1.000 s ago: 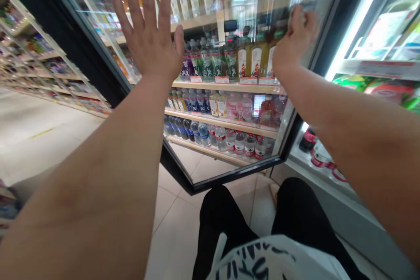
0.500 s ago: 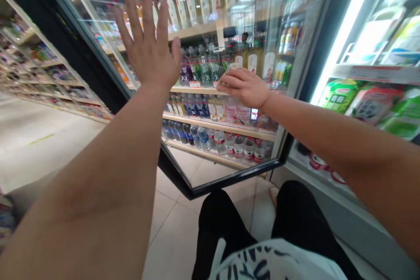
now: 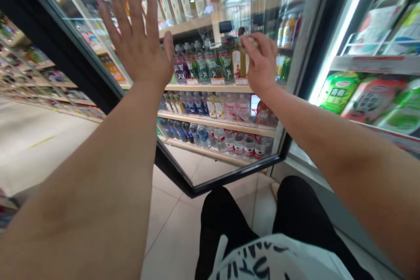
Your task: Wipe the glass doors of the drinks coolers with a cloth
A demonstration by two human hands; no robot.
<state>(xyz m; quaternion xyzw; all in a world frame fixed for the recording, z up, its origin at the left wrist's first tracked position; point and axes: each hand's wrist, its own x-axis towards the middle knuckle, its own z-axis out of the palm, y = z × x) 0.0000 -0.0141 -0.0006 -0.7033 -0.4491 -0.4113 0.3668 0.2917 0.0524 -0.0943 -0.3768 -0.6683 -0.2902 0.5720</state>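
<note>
A glass door (image 3: 210, 179) in a black frame stands swung out before me. High on its left part, my left hand (image 3: 141, 48) is spread flat toward the pane, fingers apart and holding nothing. Further right, my right hand (image 3: 262, 61) is at the glass with its fingers bent round something. Only a small pale, cloth-like edge (image 3: 246, 43) shows at the fingertips; its kind is hidden by the fingers and some blur. Behind the pane, shelves hold rows of bottles (image 3: 210, 65).
To the right, the lit cooler holds green and pink drink packs (image 3: 367, 96) on a shelf. Long store shelves (image 3: 49, 70) run along the left beyond the pale tiled floor (image 3: 59, 144). My knees (image 3: 223, 218) are close below the door's lower edge.
My right hand has moved up and a little to the right across the glass, its fingers now pointing more upward. My left hand stays spread, shifted slightly left in view.
</note>
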